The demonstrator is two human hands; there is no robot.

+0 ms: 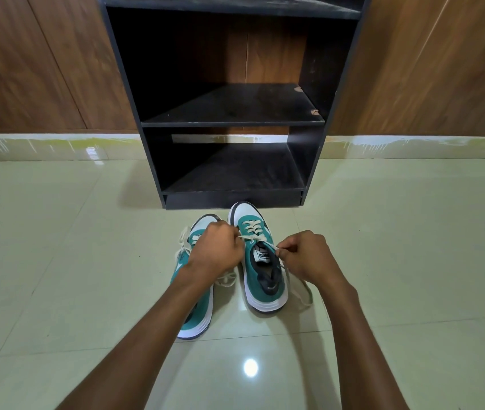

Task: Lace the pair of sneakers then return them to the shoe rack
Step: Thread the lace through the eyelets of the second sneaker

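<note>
Two green-and-white sneakers stand side by side on the tiled floor, toes toward the rack. The right sneaker (260, 279) has cream lace (254, 238) crossed through its front eyelets. My left hand (216, 250) pinches one end of that lace at the shoe's left side. My right hand (306, 255) pinches the other end at the right side, and the lace runs taut between them. The left sneaker (193, 309) lies partly under my left forearm, with loose lace (182, 241) spilling beside it.
A black open shoe rack (232, 124) stands straight ahead against a wood-panelled wall (28, 69), its bottom shelf (232, 173) and middle shelf bare. Glossy pale floor tiles (57, 261) spread on both sides of the shoes.
</note>
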